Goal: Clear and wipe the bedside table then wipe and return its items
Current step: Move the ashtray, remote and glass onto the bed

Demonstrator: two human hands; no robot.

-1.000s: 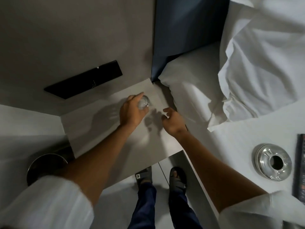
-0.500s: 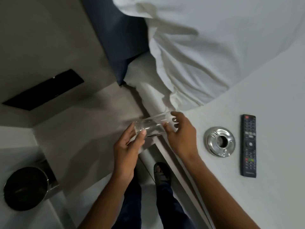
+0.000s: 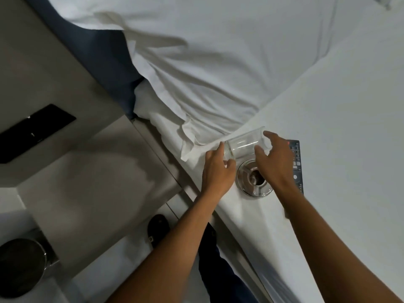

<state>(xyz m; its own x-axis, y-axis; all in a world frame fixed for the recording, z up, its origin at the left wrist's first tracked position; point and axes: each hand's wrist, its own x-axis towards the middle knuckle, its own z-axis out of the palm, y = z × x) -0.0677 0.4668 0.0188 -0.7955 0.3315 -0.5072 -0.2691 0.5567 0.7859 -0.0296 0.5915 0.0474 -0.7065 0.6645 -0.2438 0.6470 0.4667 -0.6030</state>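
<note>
A clear drinking glass (image 3: 244, 144) lies sideways in the air over the bed's edge, held between both hands. My left hand (image 3: 217, 171) grips its base end. My right hand (image 3: 274, 159) has its fingers around the rim end. Just below the glass, a shiny metal ashtray (image 3: 260, 189) rests on the white bed sheet, partly hidden by my right hand. A black remote control (image 3: 297, 162) lies on the sheet right of the ashtray, mostly covered by that hand. The grey bedside table (image 3: 98, 178) stands bare at the left.
A white pillow (image 3: 218, 62) lies on the bed behind the hands. A black panel (image 3: 32, 132) sits on the wall above the table. A dark round bin (image 3: 19, 266) stands on the floor at lower left. My legs and sandals (image 3: 157, 228) are between table and bed.
The glass has been lifted off the bedside table and carried right, over the bed. My right hand has joined the left on it. The view has swung toward the bed.
</note>
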